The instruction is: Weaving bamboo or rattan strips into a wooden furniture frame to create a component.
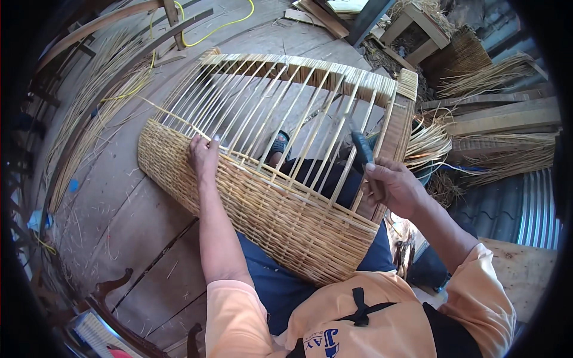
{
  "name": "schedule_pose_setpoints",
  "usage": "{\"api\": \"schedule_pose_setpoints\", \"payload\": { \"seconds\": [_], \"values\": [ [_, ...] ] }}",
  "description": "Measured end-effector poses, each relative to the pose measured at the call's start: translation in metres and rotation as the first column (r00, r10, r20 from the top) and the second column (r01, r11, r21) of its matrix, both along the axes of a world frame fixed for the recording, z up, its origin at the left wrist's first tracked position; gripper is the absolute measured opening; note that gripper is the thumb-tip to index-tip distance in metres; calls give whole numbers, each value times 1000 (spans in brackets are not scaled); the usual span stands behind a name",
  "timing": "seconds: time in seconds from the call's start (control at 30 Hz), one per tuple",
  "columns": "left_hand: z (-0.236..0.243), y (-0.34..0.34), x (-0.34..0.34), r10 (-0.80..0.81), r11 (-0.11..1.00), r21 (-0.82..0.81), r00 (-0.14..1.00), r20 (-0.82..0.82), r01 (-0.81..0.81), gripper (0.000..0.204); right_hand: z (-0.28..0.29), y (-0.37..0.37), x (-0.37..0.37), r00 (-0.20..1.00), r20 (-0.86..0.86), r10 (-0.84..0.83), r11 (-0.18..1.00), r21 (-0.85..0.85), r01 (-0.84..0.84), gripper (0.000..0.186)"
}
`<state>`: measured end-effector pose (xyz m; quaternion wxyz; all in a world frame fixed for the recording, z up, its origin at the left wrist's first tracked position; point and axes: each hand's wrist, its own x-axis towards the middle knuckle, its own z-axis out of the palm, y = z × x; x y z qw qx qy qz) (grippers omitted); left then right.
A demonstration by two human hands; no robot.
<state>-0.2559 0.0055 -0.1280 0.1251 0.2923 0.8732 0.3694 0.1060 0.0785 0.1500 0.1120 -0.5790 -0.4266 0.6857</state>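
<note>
the half-woven rattan panel (262, 197) lies across your lap, its long axis running from lower right up to upper left, bare upright ribs (280, 101) fanning away from you. your left hand (205, 156) sits on the top edge of the weave, fingers curled over the loose weaving strand (173, 116) that trails off up and left. your right hand (391, 186) is closed around a dark-handled tool (362, 148) (tip hidden), just beside the panel's right frame post (397, 128), forearm bent inward.
</note>
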Motion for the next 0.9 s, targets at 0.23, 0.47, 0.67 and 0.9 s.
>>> {"api": "schedule_pose_setpoints", "payload": {
  "seconds": [0.23, 0.47, 0.67, 0.9],
  "values": [
    [-2, -7, -1, 43, 999, -23, 998, -51, -44, 40, -3, -4, -18, 1000, -9, -22, 1000, -11, 22, 19],
    [-1, -2, -1, 51, 997, 62, 997, 65, -55, 36, 14, -15, -29, 977, 95, 190, 954, -253, -160, 34],
    [-8, -3, -2, 39, 999, 21, 999, 37, -40, 37, -24, -23, -62, 935, 40, 353, 913, -233, -335, 23],
    [-17, -6, -8, 10, 994, 103, 995, 98, -20, 34, -20, -18, -82, 996, -15, -84, 996, -24, 84, 22]
  ]
}}
